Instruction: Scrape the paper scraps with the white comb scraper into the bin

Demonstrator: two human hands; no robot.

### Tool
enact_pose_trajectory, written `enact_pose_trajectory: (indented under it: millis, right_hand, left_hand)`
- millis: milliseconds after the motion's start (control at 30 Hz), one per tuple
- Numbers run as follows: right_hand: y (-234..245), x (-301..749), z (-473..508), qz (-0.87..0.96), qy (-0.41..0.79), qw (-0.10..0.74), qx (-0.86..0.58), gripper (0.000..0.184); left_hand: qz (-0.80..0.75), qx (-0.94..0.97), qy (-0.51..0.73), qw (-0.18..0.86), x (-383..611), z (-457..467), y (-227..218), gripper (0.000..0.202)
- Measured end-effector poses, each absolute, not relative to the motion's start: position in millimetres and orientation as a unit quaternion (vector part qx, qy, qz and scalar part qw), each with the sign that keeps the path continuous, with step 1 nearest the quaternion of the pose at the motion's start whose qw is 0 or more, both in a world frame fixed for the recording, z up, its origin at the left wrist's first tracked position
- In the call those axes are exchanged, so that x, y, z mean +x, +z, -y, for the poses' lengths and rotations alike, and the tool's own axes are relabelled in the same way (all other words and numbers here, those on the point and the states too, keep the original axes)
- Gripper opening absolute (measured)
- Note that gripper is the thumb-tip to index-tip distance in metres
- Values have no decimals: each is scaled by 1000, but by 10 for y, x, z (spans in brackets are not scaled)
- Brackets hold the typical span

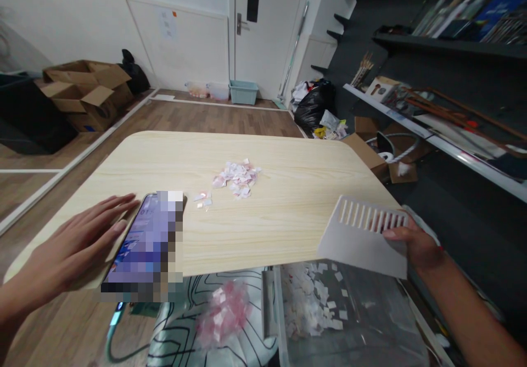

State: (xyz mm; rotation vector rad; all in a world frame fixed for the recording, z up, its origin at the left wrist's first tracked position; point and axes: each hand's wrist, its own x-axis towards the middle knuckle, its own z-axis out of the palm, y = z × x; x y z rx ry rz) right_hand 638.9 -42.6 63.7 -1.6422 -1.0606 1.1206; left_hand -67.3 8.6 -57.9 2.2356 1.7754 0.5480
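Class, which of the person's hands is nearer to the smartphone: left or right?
Left. The left hand lies close alongside the smartphone, on its left; the right hand is well away, by the right side of the table, holding a white slotted plate.

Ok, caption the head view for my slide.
Right hand holding a white slotted panel, left hand beside a phone, small scraps on the table.

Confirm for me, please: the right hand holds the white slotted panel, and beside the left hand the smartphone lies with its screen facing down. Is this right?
Not quite: the smartphone lies face up, as the head view shows. The rest is right: it lies beside the left hand, and the right hand holds the white slotted panel.
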Motion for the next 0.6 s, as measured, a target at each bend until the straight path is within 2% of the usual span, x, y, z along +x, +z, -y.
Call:
enact_pose_trajectory:
  millis: [233, 600]
  right_hand:
    - [763, 5853, 120, 424, 391, 506, -642, 24]
    - [655, 5035, -401, 567, 415, 420, -575, 26]
  left_hand:
    - [-614, 752, 200, 134, -601, -94, -547, 71]
    - [-626, 743, 198, 131, -447, -20, -436, 77]
